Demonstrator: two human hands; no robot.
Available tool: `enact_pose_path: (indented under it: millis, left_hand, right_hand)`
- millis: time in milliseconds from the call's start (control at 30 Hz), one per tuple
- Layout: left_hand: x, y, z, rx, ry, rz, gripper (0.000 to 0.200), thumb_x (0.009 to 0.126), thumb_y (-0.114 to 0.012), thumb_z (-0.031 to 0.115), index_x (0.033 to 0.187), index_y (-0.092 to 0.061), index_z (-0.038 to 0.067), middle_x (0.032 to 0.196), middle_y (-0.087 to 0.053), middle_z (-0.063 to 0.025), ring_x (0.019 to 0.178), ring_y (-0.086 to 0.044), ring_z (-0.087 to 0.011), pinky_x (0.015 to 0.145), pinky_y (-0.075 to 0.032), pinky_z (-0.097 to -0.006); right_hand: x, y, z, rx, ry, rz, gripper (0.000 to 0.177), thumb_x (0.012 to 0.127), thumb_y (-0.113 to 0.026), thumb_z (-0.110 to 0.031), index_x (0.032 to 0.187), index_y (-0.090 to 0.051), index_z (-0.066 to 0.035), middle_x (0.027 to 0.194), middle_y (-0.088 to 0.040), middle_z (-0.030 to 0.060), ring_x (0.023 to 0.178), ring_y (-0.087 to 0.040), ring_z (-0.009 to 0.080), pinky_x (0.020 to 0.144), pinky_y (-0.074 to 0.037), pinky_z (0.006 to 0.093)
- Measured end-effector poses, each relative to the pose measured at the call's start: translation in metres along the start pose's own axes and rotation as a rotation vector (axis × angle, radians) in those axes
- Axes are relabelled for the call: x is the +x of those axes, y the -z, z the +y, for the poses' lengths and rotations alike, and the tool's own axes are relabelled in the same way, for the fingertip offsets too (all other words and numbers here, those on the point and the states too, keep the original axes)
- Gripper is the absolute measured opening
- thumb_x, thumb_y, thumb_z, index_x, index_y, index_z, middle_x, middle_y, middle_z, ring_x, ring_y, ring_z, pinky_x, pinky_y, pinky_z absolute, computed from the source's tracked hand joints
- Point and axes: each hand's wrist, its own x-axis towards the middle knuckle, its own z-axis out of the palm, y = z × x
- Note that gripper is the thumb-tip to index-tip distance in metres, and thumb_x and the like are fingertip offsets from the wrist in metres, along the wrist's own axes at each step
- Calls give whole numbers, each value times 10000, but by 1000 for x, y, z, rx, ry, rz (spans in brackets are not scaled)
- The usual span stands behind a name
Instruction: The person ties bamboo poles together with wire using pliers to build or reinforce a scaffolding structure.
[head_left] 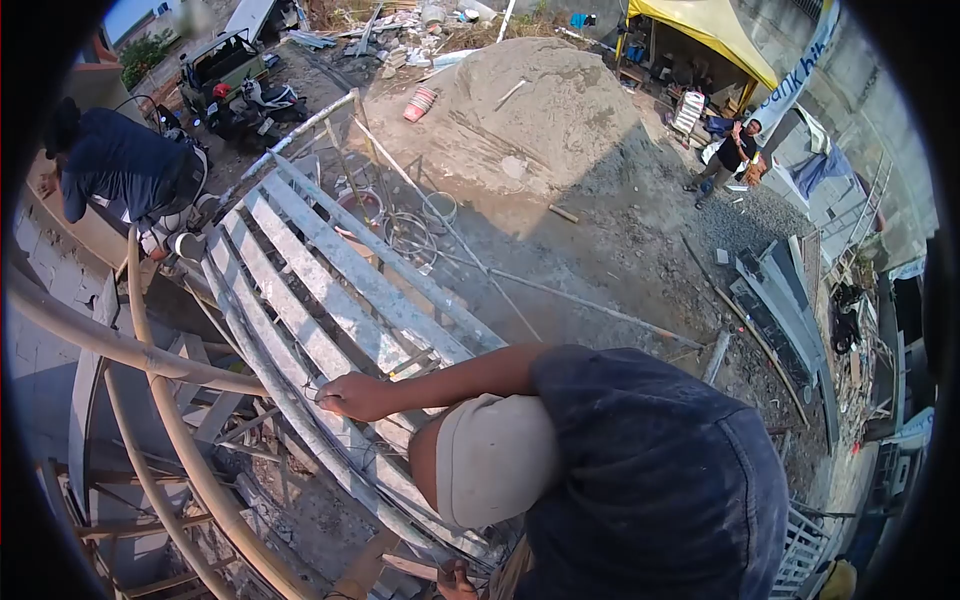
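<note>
Pale planks [360, 265] form a platform [345, 310]; toward its left edge, the hand [355, 397] of a capped co-worker [650, 470] pinches thin wire [311, 389]. Near the platform's lower end, a second hand [457, 580] shows beside a wooden block [412, 568]; whose it is, and how the wearer's grip stands, cannot be told.

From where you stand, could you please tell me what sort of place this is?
Most likely an outdoor construction site: a large sand heap lies on the bare ground, and nearer there are a slatted platform and thick curved poles.
</note>
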Motion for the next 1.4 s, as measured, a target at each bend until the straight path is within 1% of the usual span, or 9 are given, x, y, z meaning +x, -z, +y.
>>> enact_pose_path:
  millis: [67,200,300,333,433,767,967,1267,1400]
  left_hand:
    - [3,-9,17,-38,298,209,195,849,-614,112,1003,-576,-1,903,-574,-79,734,-527,-163,610,-465,-325]
    - [-2,-28,49,-64,387,317,167,859,-598,108,986,-581,1,846,-582,-66,731,-527,-153,637,-462,-311]
    - [-3,-25,47,-52,374,298,172,859,-600,112,988,-580,0,842,-583,-65,731,-527,-152,639,-462,-309]
    - [-3,-24,45,-46,364,286,173,860,-601,114,988,-579,0,840,-583,-65,731,-527,-152,640,-462,-308]
    - [-4,-22,41,-31,332,256,178,860,-603,118,991,-578,-1,836,-584,-64,731,-526,-151,643,-461,-306]
    - [-12,-2,26,76,154,162,195,862,-610,131,997,-573,-4,823,-586,-63,730,-526,-149,653,-460,-299]
    - [-20,-1,13,94,93,259,243,864,-621,158,1037,-555,1,847,-604,-71,773,-557,-154,693,-469,-294]
    - [-13,-22,36,334,231,476,330,900,-581,267,1073,-581,-14,978,-638,-108,896,-605,-198,749,-496,-308]
    - [-12,-14,25,347,138,569,324,897,-566,268,1035,-602,-24,859,-656,-163,760,-629,-229,657,-500,-333]
  right_hand:
    - [5,3,-2,38,7,8,319,925,-426,-294,940,-591,-22,792,-601,144,743,-596,275,692,-454,385]
    - [15,19,-13,12,20,107,347,944,-430,-324,976,-604,-26,699,-592,117,661,-597,247,642,-458,358]
    - [19,30,-25,53,-55,173,353,943,-450,-331,1000,-613,-24,655,-584,107,633,-601,240,626,-462,357]
    - [21,34,-29,88,-84,176,310,908,-479,-291,952,-626,-22,796,-616,180,731,-599,336,694,-462,409]
    - [28,40,-29,94,-41,149,346,941,-457,-321,1002,-616,-19,711,-599,139,669,-601,265,638,-459,358]
    - [44,54,-43,67,76,140,355,931,-456,-313,992,-622,-5,784,-605,191,723,-577,327,698,-447,391]
    - [43,51,-44,106,-155,4,403,940,-437,-373,972,-636,-24,605,-496,68,568,-484,144,562,-396,314]
    - [40,48,-31,197,-143,-15,382,951,-440,-323,1052,-622,-2,582,-432,-6,537,-395,87,513,-344,262]
    - [40,55,-25,270,-274,25,367,953,-464,-301,1079,-615,9,564,-407,-33,505,-361,57,480,-317,227]
